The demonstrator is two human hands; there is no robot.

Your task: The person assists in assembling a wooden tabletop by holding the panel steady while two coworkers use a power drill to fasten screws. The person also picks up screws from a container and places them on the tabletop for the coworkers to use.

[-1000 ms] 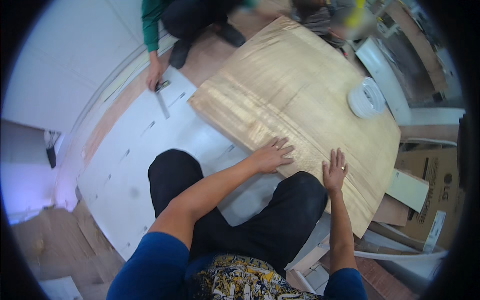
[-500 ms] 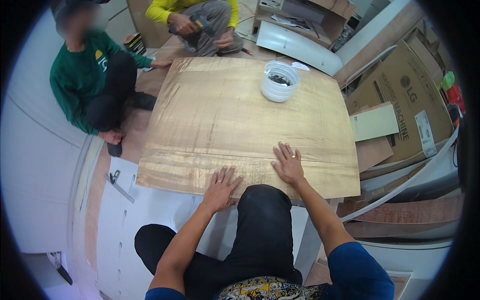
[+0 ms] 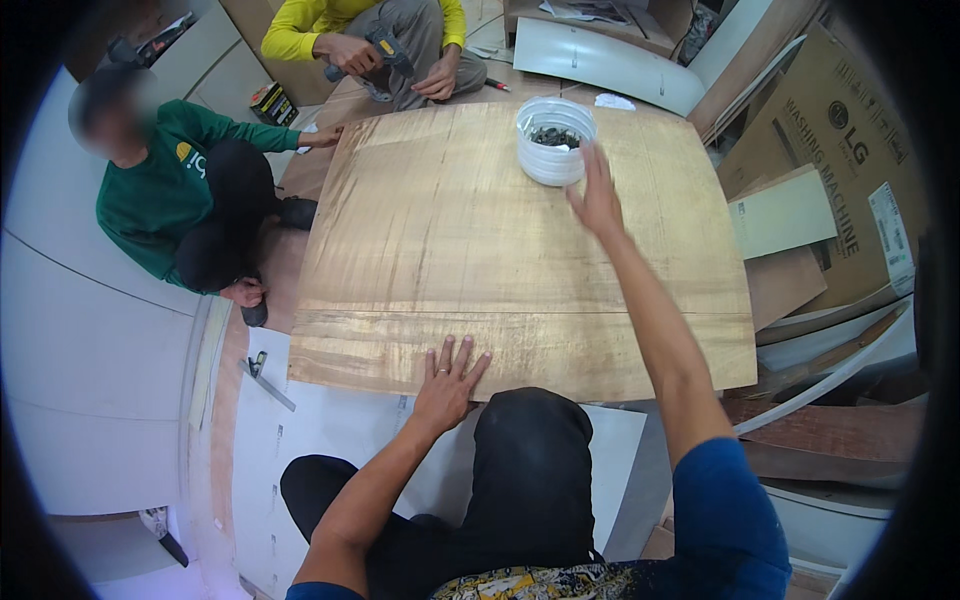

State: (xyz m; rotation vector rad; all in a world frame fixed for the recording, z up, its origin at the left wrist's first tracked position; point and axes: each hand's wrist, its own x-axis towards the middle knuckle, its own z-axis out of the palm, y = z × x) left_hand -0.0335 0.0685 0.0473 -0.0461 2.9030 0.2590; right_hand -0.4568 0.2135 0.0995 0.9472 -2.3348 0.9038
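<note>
In the head view, the left hand (image 3: 447, 390) lies flat, fingers spread, on the wooden panel (image 3: 470, 240) at its near edge. The right hand (image 3: 600, 207) holds its fingers extended, with the white tub (image 3: 548, 170) of dark pieces just to its left; whether they touch, I cannot tell. A metal square (image 3: 268, 386) lies left of the left hand.

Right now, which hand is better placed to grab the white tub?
Probably the right hand: it's beside the white tub, while the left hand rests on the wooden board, farther away.
</note>
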